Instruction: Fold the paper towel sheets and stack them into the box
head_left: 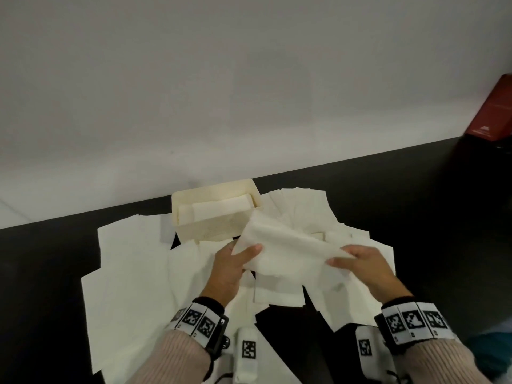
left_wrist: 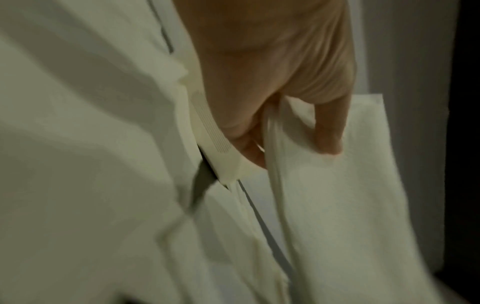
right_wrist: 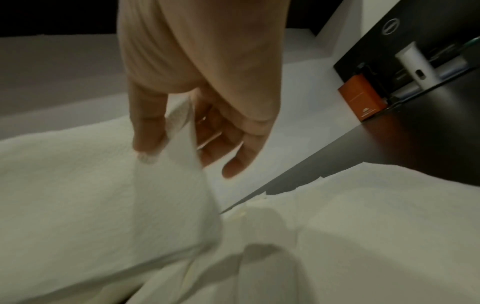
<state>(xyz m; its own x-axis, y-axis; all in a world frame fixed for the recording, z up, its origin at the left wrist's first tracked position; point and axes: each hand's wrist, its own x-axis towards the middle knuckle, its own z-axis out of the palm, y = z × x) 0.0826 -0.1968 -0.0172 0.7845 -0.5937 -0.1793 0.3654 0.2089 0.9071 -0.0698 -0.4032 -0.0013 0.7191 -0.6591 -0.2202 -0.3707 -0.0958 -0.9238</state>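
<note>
Judging from the head view, the job is only partly done: the box (head_left: 216, 214) at the back edge of the worktop (head_left: 401, 217), against the wall, already holds a few folded sheets (head_left: 221, 207), while many loose sheets (head_left: 130, 273) lie flat and overlapping across the worktop in front of it and to both sides. One paper towel sheet (head_left: 288, 250) is held up just in front of the box, doubled over; the left hand (head_left: 230, 266) pinches its left end and the right hand (head_left: 363, 263) its right end. It looks mid-fold, not yet ready to go in. How many sheets sit inside the box cannot be counted, and the near edge of the worktop is cut off behind the wrists.

From the left wrist view, that grip is clamped on the sheet: thumb (left_wrist: 328, 131) on the near face, the other fingers hidden behind the layered edge. A corner of the box shows beside the palm; the rest is blur.

From the right wrist view, the thumb (right_wrist: 148, 127) presses the sheet's end against a finger behind it, while the remaining fingers hang loose and straight. An orange carton (right_wrist: 361, 103) stands at the far right end of the worktop.
</note>
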